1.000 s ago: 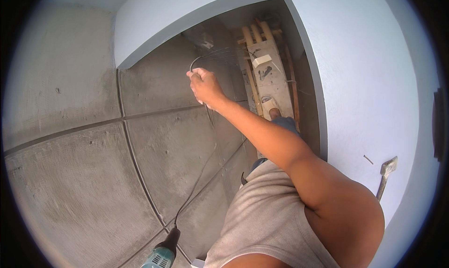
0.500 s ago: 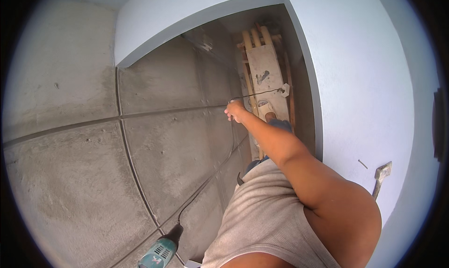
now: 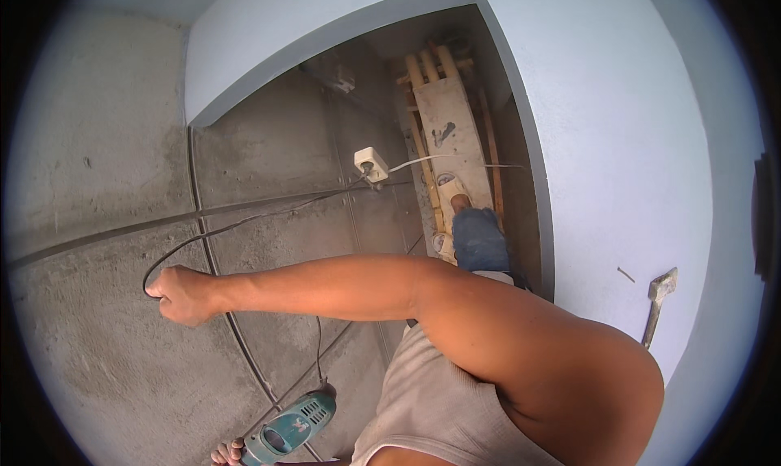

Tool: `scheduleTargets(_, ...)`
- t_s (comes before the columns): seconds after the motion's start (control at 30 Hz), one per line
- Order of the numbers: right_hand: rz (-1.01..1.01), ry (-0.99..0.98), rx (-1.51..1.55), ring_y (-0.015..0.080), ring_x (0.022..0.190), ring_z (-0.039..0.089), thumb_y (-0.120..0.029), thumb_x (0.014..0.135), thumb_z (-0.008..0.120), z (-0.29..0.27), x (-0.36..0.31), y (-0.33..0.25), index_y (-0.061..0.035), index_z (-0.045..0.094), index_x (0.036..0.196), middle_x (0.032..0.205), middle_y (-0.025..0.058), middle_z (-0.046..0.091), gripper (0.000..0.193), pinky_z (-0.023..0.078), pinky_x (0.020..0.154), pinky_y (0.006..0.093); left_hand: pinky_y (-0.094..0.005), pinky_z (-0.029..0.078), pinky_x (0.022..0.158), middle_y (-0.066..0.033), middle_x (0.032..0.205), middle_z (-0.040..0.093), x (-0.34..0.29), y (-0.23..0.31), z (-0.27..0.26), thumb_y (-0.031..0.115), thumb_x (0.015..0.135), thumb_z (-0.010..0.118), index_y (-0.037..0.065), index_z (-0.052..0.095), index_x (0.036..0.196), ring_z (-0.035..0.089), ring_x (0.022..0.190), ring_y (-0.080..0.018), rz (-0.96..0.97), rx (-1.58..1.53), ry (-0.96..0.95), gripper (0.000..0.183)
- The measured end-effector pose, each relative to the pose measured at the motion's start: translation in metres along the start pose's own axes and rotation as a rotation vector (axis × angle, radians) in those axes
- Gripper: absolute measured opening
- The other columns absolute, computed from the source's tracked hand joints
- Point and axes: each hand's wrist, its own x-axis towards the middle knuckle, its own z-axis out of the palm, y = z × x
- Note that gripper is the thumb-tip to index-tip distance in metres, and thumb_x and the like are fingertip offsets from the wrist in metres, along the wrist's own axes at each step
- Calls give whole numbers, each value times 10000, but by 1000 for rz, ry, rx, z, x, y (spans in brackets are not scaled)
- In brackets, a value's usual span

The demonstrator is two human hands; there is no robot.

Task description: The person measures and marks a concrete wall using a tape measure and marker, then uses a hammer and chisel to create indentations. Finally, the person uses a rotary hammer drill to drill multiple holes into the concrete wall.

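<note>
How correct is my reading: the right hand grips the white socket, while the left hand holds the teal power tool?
One point is wrong: in the head view, the right hand grips the black cord, not the white socket. The left hand does hold the teal power tool.

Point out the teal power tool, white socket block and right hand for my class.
Teal power tool [image 3: 301,420], head view: on its casing.
White socket block [image 3: 376,166], head view: on its housing.
Right hand [image 3: 189,294], head view: middle of the fist.
</note>
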Motion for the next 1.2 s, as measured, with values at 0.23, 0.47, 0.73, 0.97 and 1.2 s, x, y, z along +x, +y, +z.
scheduleTargets(0.23,542,171,120,277,767,687,-8,967,486,-15,3,82,108,551,1394,944,252,704,447,548,673,439,-546,511,881,-151,948,668,-9,-21,-6,402,1049,529,72,651,1108,671,909,-351,185,245,85,357)
scheduleTargets(0.47,1055,513,257,172,612,539,-105,1008,547,-101,-118,202,15,647,1167,848,112,627,223,395,463,396,-489,565,872,-168,972,717,1,-36,17,366,1061,502,68,681,1113,706,950,-373,-70,53,24,352)
scheduleTargets(0.73,1140,1224,314,234,605,565,-75,1010,537,-291,-301,243,41,618,1048,891,157,656,147,498,511,444,-459,548,859,-48,777,476,-5,-79,86,237,1100,491,57,474,980,607,749,-222,-57,-22,40,217)
scheduleTargets(0.97,1353,1351,109,265,709,612,-22,987,485,-276,-396,216,34,624,1120,938,175,643,200,527,556,468,-428,526,844,-35,774,444,-12,-105,82,251,1082,504,94,441,925,532,747,-195,-114,-97,102,231)
scheduleTargets(1.2,1547,385,-760,367,1144,690,-169,875,717,-233,-423,208,6,607,1400,1289,247,682,564,567,953,479,-452,538,848,-27,757,440,-13,-131,67,255,1075,520,87,470,924,530,727,-192,-109,-178,123,231)
